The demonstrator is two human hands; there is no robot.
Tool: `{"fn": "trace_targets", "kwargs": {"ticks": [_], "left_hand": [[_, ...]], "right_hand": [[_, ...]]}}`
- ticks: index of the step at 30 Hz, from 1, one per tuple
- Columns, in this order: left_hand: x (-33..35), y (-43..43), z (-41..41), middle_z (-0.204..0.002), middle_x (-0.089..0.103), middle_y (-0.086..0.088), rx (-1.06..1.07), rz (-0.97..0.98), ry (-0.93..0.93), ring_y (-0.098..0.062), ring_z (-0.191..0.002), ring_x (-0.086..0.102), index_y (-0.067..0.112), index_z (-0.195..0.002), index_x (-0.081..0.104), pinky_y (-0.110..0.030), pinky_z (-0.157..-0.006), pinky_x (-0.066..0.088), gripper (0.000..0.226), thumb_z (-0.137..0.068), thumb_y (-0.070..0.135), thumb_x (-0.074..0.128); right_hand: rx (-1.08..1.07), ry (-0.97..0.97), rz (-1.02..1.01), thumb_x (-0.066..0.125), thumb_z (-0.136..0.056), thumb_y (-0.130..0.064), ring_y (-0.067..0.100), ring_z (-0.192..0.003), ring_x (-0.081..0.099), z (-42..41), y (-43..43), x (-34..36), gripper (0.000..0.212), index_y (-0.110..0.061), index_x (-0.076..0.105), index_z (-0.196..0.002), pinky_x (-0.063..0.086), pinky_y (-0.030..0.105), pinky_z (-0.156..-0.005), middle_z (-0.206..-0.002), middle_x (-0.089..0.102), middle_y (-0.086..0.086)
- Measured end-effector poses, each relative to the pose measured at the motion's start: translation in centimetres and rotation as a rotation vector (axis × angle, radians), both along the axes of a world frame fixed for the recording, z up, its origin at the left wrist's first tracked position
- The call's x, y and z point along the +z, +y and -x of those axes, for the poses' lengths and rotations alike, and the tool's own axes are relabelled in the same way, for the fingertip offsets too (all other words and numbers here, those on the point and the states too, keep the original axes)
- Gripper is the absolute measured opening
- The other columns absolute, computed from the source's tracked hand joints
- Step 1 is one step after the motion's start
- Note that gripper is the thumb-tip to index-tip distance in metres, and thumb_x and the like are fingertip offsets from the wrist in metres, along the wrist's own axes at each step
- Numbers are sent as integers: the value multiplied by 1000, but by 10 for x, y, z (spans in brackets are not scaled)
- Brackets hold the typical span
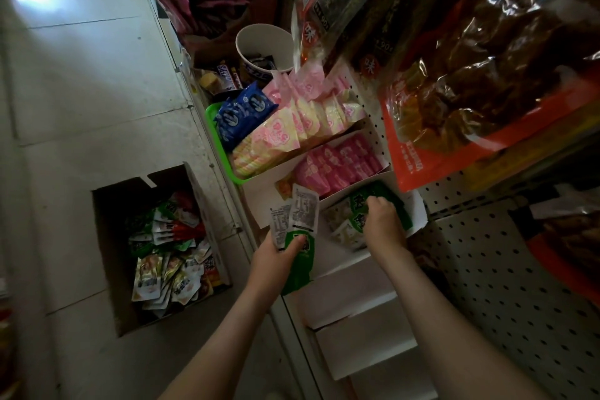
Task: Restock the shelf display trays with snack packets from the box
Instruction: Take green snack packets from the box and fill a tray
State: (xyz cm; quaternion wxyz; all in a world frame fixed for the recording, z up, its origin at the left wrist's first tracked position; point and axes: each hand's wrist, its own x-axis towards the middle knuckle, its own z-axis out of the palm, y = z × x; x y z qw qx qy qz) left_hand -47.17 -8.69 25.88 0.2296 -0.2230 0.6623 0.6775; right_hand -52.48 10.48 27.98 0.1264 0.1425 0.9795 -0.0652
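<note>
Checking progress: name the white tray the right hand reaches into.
The tray of green packets, beside the pink-packet tray; the trays nearer the person look empty.

The shelf [224, 179] carries white display trays [355, 281], a green tray [212, 130], a cup [247, 42].

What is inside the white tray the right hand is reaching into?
Green packets sit at the back and pale packets lie nearer the front. The right hand grips the green packets and covers the middle. The bottom of the tray is hidden under them.

Partial Snickers logo on chocolate bars [227, 72]; 味 on hanging bags [311, 32].
</note>
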Motion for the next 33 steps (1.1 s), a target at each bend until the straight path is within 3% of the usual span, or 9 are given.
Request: {"fn": "trace_targets", "kwargs": {"ticks": [5, 11, 13, 16, 18, 21, 24, 30, 33], "left_hand": [[5, -1, -2, -109, 62, 7, 1, -3, -11, -4, -86, 60, 29, -134, 48, -19, -65, 49, 42, -94, 27, 60], [5, 0, -4, -110, 61, 7, 10, -4, -14, -10, -93, 61, 28, -135, 48, -27, -76, 53, 43, -94, 27, 61], [4, 0, -5, -114, 62, 5, 10, -5, -16, -13, -96, 62, 27, -135, 48, -31, -81, 54, 44, -94, 27, 61], [3, -1, -5, -117, 62, 3, 1, 1, -11, -14, -99, 63, 28, -136, 47, -33, -83, 55, 44, -94, 29, 61], [2, -2, -5, -113, 63, 7, -12, 14, 2, -10, -95, 62, 29, -136, 47, -28, -78, 55, 45, -93, 30, 61], [3, -2, -5, -100, 59, 15, -24, 8, -1, 0, -84, 59, 30, -137, 46, -17, -64, 49, 46, -94, 30, 61], [5, -3, -5, -104, 59, 12, -36, 15, -5, -6, -88, 60, 31, -138, 45, -18, -66, 50, 47, -94, 30, 61], [4, -5, -6, -108, 61, 9, -51, 25, 3, -12, -95, 63, 35, -133, 46, -29, -79, 55, 42, -94, 31, 61], [3, -4, -6, -106, 61, 10, -36, 14, -2, -11, -94, 63, 36, -129, 46, -32, -82, 56, 39, -93, 30, 61]], "right_hand": [[-3, 103, -138, 52, -90, 0, 28, -121, 39, -16, 3, -9, 26, -5, 58, -115, 36, 36, -97, -131, 46, 12], [22, -243, -148, 47, -98, -22, 24, -106, 55, -12, -1, 1, 22, -16, 46, -119, 30, 37, -97, -111, 64, 5], [38, -294, -168, 47, -97, -23, 23, -98, 55, -12, -1, 1, 12, -19, 48, -108, 29, 38, -99, -101, 65, 3], [-25, -324, -141, 50, -97, -28, 22, -83, 48, -8, -2, 4, 11, -19, 46, -93, 27, 38, -100, -74, 51, -2], [-81, -334, -114, 53, -95, -32, 23, -89, 53, -3, -2, 7, 17, -17, 45, -95, 26, 39, -103, -67, 43, -4], [-149, -319, -92, 56, -94, -29, 25, -100, 57, 2, -2, 5, 34, -10, 46, -120, 25, 40, -106, -76, 54, -2], [-204, -285, -130, 51, -95, -17, 24, -104, 59, 4, -4, 0, 61, -2, 19, -145, 19, 41, -110, -98, 68, 5], [-78, -159, -298, 53, -91, -5, 30, -121, 48, -4, 1, 3, 57, -6, 24, -141, 23, 41, -107, -122, 61, 14], [-42, -137, -264, 53, -91, -10, 25, -123, 43, -3, 2, 0, 42, -12, 40, -130, 25, 41, -104, -127, 56, 8]]}}
